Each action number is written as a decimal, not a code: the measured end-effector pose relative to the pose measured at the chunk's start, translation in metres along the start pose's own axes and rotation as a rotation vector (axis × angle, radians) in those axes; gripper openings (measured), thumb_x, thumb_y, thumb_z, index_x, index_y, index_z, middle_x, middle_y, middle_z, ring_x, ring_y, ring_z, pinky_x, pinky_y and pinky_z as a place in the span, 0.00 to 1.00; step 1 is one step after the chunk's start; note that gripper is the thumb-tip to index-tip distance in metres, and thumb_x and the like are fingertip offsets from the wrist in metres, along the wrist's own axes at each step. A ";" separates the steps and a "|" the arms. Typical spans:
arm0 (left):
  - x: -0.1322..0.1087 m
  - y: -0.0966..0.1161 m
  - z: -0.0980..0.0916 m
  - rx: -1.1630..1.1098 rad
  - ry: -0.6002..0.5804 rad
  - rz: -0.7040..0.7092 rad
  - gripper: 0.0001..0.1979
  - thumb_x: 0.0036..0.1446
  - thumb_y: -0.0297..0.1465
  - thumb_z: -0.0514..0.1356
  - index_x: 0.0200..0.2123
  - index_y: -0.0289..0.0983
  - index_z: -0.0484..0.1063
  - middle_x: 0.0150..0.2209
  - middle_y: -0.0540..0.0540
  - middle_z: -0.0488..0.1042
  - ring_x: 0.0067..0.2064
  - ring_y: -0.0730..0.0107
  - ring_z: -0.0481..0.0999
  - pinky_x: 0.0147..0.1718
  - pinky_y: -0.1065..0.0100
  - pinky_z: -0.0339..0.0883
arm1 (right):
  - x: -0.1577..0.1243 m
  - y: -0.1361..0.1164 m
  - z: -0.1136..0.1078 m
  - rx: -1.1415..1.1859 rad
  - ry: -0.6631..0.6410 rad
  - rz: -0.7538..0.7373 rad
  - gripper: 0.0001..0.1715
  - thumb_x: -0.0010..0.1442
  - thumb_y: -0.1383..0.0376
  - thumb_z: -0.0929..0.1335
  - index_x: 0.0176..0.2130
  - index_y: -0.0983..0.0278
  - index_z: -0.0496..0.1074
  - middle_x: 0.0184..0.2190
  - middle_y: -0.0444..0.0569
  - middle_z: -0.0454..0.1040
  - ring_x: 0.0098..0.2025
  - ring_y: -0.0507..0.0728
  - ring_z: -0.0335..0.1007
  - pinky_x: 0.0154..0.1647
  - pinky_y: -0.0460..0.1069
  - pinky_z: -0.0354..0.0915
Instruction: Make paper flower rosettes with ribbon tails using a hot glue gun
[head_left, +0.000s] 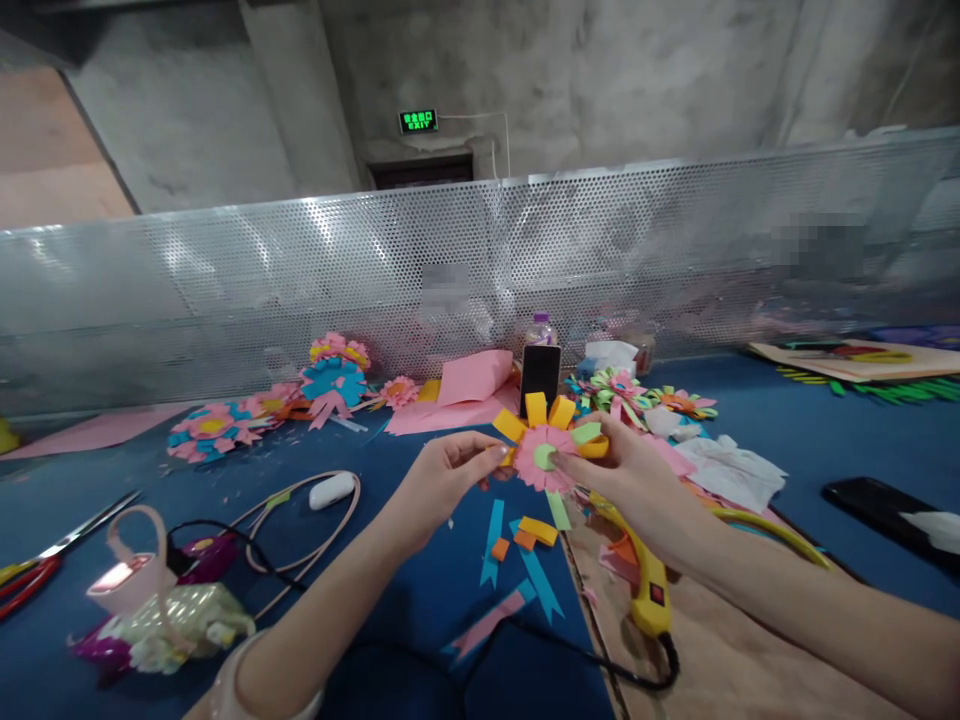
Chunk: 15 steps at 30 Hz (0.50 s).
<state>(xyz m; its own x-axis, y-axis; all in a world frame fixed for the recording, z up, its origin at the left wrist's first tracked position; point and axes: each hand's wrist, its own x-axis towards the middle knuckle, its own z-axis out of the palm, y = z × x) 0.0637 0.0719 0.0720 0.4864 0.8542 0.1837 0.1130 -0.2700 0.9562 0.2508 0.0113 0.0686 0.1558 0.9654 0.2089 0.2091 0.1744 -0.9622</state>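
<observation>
A paper flower (pixel 531 464) with a fringed pink middle, a pale green centre and looped yellow petals is held up over the blue table. My right hand (pixel 622 465) grips it from the right, thumb near the green centre, with a green strip by the fingers. On the left side, my left hand (pixel 469 465) pinches a yellow petal loop at the flower's edge. Beneath the hands lie blue ribbon-like strips (pixel 491 540), a pink and blue strip (pixel 495 620) and small orange and yellow pieces (pixel 538 531). A yellow glue gun (pixel 649 590) rests below my right hand.
Finished paper flowers (pixel 334 380) and pink sheets (pixel 472 380) line the back, before a perforated metal screen (pixel 337 270). An upright phone (pixel 540 375) stands behind the flower. Scissors (pixel 75 535) and a cable (pixel 352 510) lie left; crumpled tissue (pixel 731 472) and a black phone (pixel 885 515) lie right.
</observation>
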 end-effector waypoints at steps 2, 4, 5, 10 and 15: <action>0.000 0.000 0.000 -0.001 0.002 0.001 0.09 0.53 0.37 0.60 0.27 0.37 0.74 0.25 0.50 0.74 0.27 0.74 0.70 0.28 0.72 0.60 | 0.000 -0.001 0.000 -0.010 -0.001 -0.013 0.12 0.52 0.59 0.69 0.32 0.61 0.62 0.24 0.38 0.66 0.24 0.50 0.62 0.26 0.46 0.60; 0.001 0.000 0.000 -0.001 0.002 0.001 0.10 0.53 0.36 0.61 0.26 0.37 0.74 0.25 0.50 0.73 0.27 0.74 0.69 0.27 0.72 0.60 | -0.001 -0.001 0.001 -0.017 0.002 -0.018 0.12 0.53 0.59 0.69 0.33 0.61 0.62 0.23 0.37 0.66 0.22 0.49 0.61 0.24 0.46 0.59; 0.001 0.000 -0.001 -0.003 0.001 0.001 0.10 0.53 0.37 0.61 0.26 0.37 0.74 0.25 0.50 0.73 0.27 0.74 0.69 0.27 0.72 0.60 | -0.001 0.000 0.001 -0.017 0.002 -0.015 0.12 0.53 0.59 0.69 0.33 0.60 0.62 0.23 0.37 0.65 0.21 0.49 0.60 0.22 0.45 0.59; 0.001 -0.003 -0.002 -0.021 -0.004 -0.002 0.09 0.53 0.37 0.61 0.28 0.37 0.74 0.25 0.51 0.73 0.28 0.74 0.69 0.28 0.72 0.59 | 0.000 0.001 0.002 -0.009 -0.003 -0.006 0.14 0.52 0.58 0.69 0.34 0.61 0.62 0.24 0.39 0.68 0.24 0.50 0.63 0.23 0.45 0.59; 0.002 -0.004 -0.002 -0.063 -0.033 -0.022 0.09 0.54 0.37 0.60 0.28 0.37 0.73 0.26 0.50 0.73 0.29 0.74 0.69 0.28 0.73 0.59 | 0.002 0.000 -0.001 -0.045 -0.033 -0.027 0.15 0.53 0.56 0.69 0.35 0.61 0.63 0.25 0.38 0.68 0.26 0.50 0.63 0.24 0.45 0.57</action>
<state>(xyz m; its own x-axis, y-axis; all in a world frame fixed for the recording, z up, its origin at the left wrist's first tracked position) 0.0618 0.0755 0.0691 0.5126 0.8443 0.1563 0.0695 -0.2223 0.9725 0.2520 0.0127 0.0688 0.1174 0.9665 0.2284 0.2558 0.1928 -0.9473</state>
